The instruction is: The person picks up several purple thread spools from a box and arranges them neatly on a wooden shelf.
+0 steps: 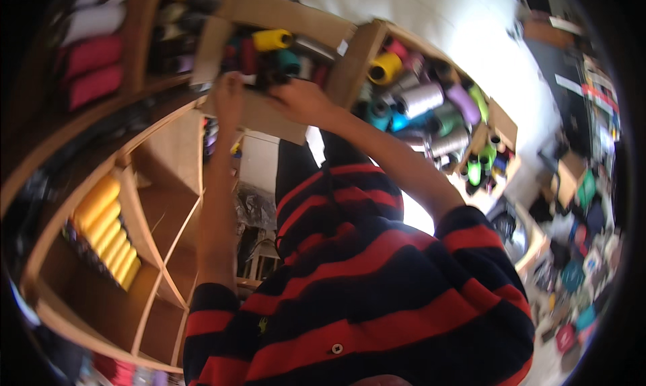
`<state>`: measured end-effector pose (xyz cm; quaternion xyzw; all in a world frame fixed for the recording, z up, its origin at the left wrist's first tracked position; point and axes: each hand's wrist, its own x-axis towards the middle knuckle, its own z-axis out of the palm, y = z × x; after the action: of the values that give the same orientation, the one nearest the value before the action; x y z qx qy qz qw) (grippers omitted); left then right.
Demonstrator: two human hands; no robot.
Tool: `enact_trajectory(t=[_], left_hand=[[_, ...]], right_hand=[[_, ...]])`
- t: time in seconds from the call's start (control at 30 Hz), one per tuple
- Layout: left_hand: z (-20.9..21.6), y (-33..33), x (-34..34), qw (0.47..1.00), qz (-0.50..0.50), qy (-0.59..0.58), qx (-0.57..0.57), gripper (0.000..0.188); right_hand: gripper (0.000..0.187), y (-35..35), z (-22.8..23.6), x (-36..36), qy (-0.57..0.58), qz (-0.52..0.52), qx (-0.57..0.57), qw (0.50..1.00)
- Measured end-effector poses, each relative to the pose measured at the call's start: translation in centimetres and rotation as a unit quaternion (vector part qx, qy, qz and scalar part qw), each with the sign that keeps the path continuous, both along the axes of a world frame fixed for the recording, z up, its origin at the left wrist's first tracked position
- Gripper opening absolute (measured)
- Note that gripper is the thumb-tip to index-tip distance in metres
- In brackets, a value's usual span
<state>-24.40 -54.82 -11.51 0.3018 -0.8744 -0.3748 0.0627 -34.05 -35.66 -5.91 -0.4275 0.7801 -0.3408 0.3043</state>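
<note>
Left hand [230, 90] and right hand [301, 100] curl above a cardboard box [266, 117], holds too blurred to tell; a yellow spool [272, 40] lies just beyond.

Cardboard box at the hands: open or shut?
Open. The cardboard box has no flap across its top: a yellow spool and a teal spool show inside.

Arms [397, 150] outstretched, left hand [230, 85] near right hand [297, 99]

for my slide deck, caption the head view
Left hand and right hand at an open cardboard box of thread spools near wooden shelving.
</note>
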Motion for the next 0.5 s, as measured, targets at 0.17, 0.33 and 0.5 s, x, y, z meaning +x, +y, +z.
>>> enact_trajectory(t=[0.17, 0.33, 0.5], left_hand=[[-11.1, -8.5, -0.8, 0.984, -0.132, -0.055, 0.105, 0.041], [-12.9, -9.2, -2.9, 0.963, -0.248, -0.109, 0.002, 0.039], [-13.9, -10.2, -0.2, 0.952, -0.271, -0.141, -0.022, 0.037]], right_hand=[[0.023, -5.6, -0.3, 0.4, 0.064, 0.0, 0.004, 0.998], [0.036, -12.0, -4.6, -0.8, 0.184, 0.033, 0.139, 0.973], [0.037, -15.4, -7.4, -0.2, 0.216, 0.078, 0.148, 0.962]])
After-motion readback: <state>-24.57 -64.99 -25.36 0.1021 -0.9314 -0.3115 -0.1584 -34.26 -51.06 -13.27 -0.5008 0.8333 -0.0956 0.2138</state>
